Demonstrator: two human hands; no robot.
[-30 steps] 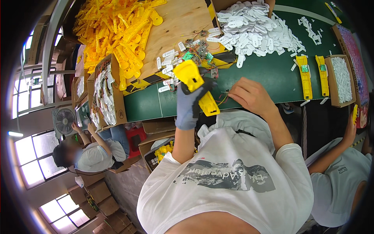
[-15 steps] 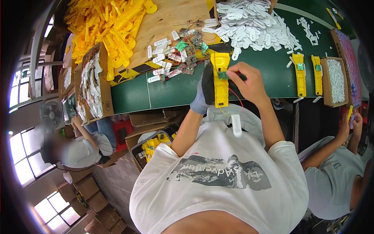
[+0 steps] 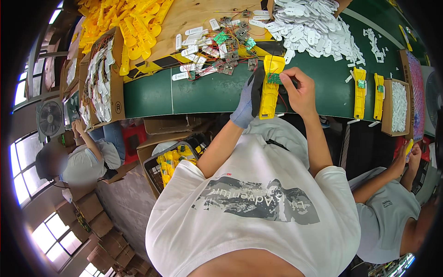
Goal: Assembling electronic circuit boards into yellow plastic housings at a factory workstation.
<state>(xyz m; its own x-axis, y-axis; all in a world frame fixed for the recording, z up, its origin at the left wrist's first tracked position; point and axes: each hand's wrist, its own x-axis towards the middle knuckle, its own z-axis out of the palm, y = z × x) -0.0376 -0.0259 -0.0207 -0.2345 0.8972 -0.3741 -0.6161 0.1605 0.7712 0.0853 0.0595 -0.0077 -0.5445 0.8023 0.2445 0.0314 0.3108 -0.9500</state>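
Note:
My left hand (image 3: 247,102), in a grey-blue glove with dark fingers, grips a long yellow plastic housing (image 3: 268,100) upright over the table's near edge. A small green circuit board (image 3: 273,79) lies across the upper part of the housing. At the board's right end, the thumb and bent fingers of my bare right hand (image 3: 301,91) are closed on it. From beside the board a thin red wire (image 3: 283,102) hangs down; where it ends I cannot make out.
Beyond the housing lie wired white and metal parts (image 3: 228,55). White covers (image 3: 309,27) are heaped behind; yellow housings (image 3: 138,32) pile up far left. Two housings with boards (image 3: 360,94) lie right, beside a box of white pieces (image 3: 399,106). People work on both sides.
The board has gone from tilted under my right fingers to lying across the housing. Both hands and the housing have shifted slightly in view. The dangling white cover no longer shows.

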